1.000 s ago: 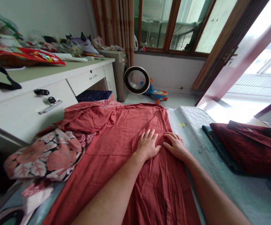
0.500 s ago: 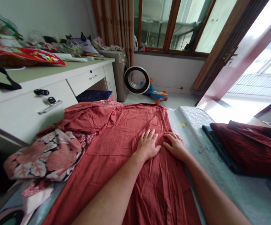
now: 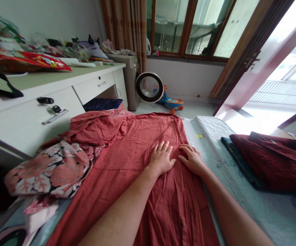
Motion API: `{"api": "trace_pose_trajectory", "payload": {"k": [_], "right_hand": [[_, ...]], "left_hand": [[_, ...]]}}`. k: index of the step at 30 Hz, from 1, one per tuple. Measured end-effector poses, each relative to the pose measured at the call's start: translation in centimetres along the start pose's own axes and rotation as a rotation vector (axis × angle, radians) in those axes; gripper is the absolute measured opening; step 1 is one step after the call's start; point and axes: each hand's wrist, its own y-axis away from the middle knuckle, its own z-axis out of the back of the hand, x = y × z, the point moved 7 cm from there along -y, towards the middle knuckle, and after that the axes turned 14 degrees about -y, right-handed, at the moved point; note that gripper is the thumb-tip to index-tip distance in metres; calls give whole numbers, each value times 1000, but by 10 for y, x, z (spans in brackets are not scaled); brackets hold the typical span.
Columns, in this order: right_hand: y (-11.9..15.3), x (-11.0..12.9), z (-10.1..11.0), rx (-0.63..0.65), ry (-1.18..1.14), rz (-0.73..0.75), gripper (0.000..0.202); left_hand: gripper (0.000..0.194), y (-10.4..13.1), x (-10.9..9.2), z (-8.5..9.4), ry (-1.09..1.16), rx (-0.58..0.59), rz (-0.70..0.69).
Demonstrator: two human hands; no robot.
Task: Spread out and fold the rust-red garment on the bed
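A rust-red cloth garment lies spread over the bed, wrinkled along its right half; its exact kind I cannot tell. My left hand rests flat on it, fingers stretched forward and thumb out to the right. Just to the right, my right hand lies on the garment's right part with fingers a little bent and apart, close to its edge. Neither hand grips the fabric. Bunched at the garment's left are a floral-print cloth and more red fabric.
Folded dark red clothes sit on the light blue bed sheet at the right. A white desk piled with packages runs along the left. Beyond the bed are a washing machine with its round door open and a blue-orange ride-on toy.
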Motion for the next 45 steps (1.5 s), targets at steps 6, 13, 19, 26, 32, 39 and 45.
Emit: {"api": "trace_pose_trajectory", "payload": {"k": [6, 13, 19, 26, 32, 39, 45], "right_hand": [[0, -1, 0, -4, 2, 13, 39], [0, 1, 1, -6, 4, 9, 39], [0, 1, 1, -9, 16, 6, 39], [0, 0, 0, -7, 15, 11, 39], [0, 0, 0, -15, 34, 27, 39], [0, 1, 0, -15, 25, 16, 38], [0, 1, 1, -16, 7, 9, 38]], "left_hand": [[67, -1, 0, -1, 5, 3, -1], [67, -1, 0, 0, 13, -3, -1], [67, -1, 1, -2, 12, -4, 3], [67, -1, 0, -1, 17, -12, 1], [66, 0, 0, -1, 16, -4, 5], [67, -1, 1, -2, 12, -7, 3], [67, 0, 0, -1, 14, 5, 2]]}}
